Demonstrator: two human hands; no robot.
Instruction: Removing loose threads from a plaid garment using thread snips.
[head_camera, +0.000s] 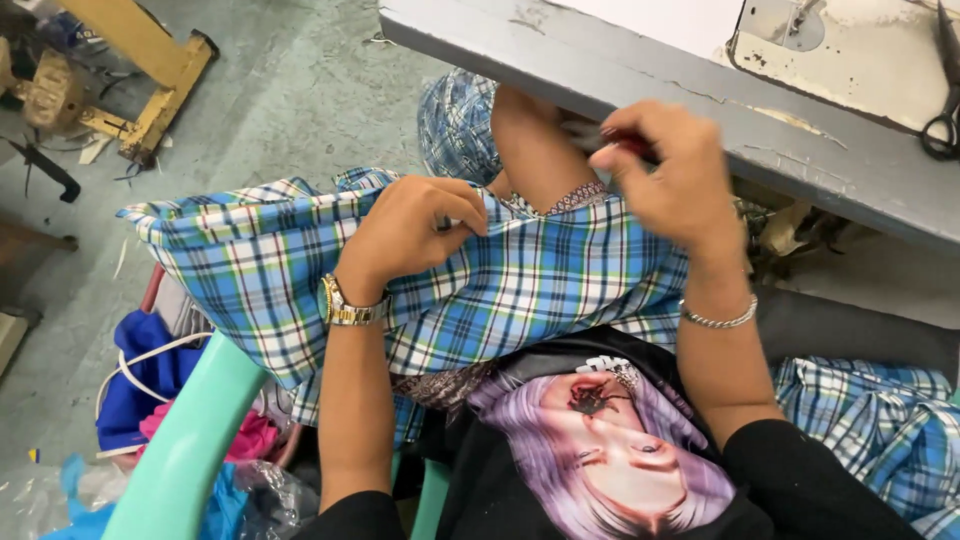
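The blue, white and green plaid cotton cloth (500, 290) lies across the lap, just beneath the grey table (640, 95) edge. Left hand (405, 232) is closed, pinching the cloth; right hand (670, 175), blurred, is closed round a small red tool (632, 146).

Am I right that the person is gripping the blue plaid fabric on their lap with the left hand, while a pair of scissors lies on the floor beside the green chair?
Not quite: the scissors lie on the grey table, at its far right, not on the floor. The head view shows this. The left hand does grip the blue plaid fabric on the lap.
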